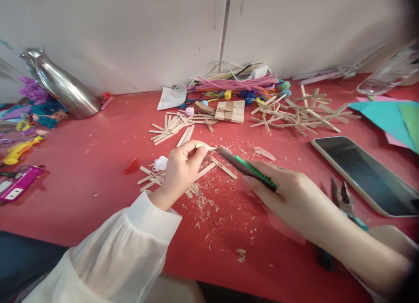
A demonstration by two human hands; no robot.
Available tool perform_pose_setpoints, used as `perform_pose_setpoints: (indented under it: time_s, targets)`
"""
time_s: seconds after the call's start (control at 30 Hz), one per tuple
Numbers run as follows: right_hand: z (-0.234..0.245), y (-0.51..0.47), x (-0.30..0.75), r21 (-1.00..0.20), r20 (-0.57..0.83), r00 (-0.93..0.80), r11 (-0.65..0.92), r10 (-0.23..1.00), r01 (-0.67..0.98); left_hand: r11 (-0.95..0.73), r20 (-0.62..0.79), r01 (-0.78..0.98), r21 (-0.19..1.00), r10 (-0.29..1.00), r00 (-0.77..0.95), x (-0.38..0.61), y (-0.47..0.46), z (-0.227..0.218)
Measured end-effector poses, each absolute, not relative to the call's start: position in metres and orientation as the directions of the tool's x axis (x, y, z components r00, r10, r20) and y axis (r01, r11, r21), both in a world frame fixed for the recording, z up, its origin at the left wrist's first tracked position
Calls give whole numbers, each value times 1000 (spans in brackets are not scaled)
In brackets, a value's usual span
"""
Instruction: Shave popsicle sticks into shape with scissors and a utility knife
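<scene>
Mid-frame, my two grips nearly meet.
My left hand [181, 170] pinches the craft stick [205, 146], lying left-to-right; my right hand [291, 198], clenched on the green knife [253, 170], sits right of it, blade aimed left.

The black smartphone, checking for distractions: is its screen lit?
No, the black smartphone lies on the red table with a dark, blank screen.

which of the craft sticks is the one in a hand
The stick pinched by the left hand, its tip meeting the knife held in the right hand; the others lie on the red table.
</scene>
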State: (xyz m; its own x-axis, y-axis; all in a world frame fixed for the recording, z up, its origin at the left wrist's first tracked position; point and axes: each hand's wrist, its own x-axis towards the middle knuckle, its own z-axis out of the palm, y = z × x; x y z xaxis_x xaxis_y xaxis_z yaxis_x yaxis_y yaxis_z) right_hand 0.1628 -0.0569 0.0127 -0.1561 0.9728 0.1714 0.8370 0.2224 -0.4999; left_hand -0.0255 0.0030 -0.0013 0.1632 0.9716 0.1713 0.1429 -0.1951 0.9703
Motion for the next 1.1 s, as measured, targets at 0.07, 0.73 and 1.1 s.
perform_pose_setpoints:
  time_s: [0.07,0.73,1.1]
  targets:
    - [18,-55,163,-697,-58,-137,58,989,715,-204,183,141,969,972,147,-25,2,0]
    - [3,-61,162,93,576,-332,343,747,935,-233,93,400,887,936,339,-29,1,-1]
    - [3,-62,161,-76,551,-307,413,776,908,-408,264,513,755,906,331,-29,-2,0]
